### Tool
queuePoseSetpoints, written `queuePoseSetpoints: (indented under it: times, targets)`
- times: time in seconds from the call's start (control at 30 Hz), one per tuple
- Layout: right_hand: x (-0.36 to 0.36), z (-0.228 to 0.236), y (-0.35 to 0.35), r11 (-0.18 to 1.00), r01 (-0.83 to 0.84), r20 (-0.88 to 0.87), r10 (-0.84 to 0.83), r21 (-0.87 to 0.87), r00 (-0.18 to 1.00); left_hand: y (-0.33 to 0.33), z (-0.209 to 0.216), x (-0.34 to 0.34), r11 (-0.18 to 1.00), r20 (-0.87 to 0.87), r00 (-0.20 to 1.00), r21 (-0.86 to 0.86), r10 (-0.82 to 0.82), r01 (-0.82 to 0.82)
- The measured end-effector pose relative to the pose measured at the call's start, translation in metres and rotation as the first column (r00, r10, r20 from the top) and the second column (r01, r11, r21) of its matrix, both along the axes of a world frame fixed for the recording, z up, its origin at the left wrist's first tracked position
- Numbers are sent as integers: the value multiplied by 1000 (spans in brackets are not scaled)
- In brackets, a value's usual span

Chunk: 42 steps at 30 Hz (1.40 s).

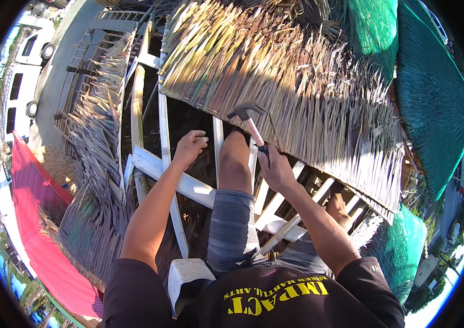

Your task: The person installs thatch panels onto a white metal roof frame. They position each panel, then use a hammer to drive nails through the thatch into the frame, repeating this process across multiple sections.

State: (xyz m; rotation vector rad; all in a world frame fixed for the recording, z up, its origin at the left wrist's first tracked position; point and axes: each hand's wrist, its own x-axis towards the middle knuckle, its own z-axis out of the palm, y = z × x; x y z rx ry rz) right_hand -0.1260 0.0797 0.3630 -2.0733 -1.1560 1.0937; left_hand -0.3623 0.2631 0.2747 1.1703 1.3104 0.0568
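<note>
My right hand (277, 170) is closed around the black lower grip of a claw hammer (254, 131). Its dark head is raised in front of the lower edge of a thatch panel (275, 82). To the left, my left hand (190, 146) hangs above the gap between white wooden rafters (165, 126), its fingers curled together. Whatever those fingers may pinch is too small to make out. Below that hand, a wide white beam (174, 177) crosses the frame at a slant. My knee stands between the two hands.
Open gaps show between the roof slats (284, 205). A white container (185, 276) sits beside my left thigh. More dry thatch (95, 202) hangs on the left, above a red roof (40, 191). Green netting (434, 98) covers thatch at right. White vehicles (21, 98) stand far below.
</note>
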Motion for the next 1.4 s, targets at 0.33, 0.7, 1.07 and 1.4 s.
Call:
queuePoseSetpoints:
  times: [0.33,0.7,1.07,1.4]
  targets:
    - [-147,112,-133,897,-385,-157,421,218,893,-204,303,-136,668,-60,669,40,-741,743]
    - [-151,139,-183,844,-470,-25,492,257,870,-369,246,-168,118,-748,320,311,-582,943]
    - [-136,142,-193,927,-319,-43,333,196,942,-365,293,-137,418,-633,447,207,-632,885]
    - [-114,179,-189,911,203,-582,48,358,812,-279,298,-41,894,601,696,-428,392,-134]
